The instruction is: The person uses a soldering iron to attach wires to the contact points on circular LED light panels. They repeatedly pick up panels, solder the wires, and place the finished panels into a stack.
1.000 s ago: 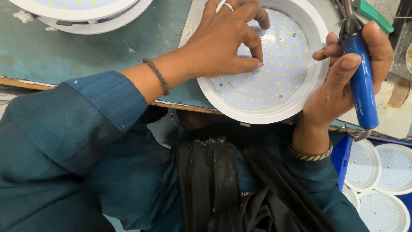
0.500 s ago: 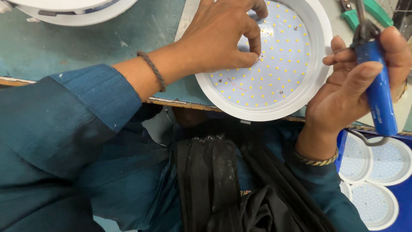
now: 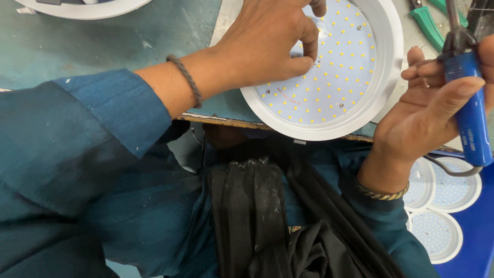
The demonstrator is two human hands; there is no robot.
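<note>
**Two hands, one round light panel at the bench edge**

Two bare hands work over a green workbench (image 3: 103, 46), seen from above. The left hand (image 3: 267, 41) rests on a round white light panel (image 3: 329, 72), fingers curled and thumb and forefinger pinched together on the flat disc of small yellow light dots inside the white rim. Whether something tiny sits in that pinch cannot be told. A grey braided band (image 3: 186, 80) circles the left wrist, above a teal sleeve (image 3: 98, 134).

The panel lies flat on the bench, its near rim jutting over the bench edge toward the person's lap. Faint red print runs across the lower left of the dotted disc; small screws sit near its edge.

The right hand (image 3: 437, 108) hovers just right of the panel, palm up, fingers wrapped around a tool with a blue handle (image 3: 471, 108) and dark metal top; small pale print marks the handle's lower part. A gold bangle (image 3: 381, 194) sits on that wrist.

Green-handled pliers (image 3: 427, 25) lie at the top right. Another white fixture (image 3: 87, 7) shows at the top left. Below right, three more dotted discs (image 3: 437, 234) lie on a blue surface (image 3: 478, 247). Black cloth (image 3: 257, 221) covers the lap.
</note>
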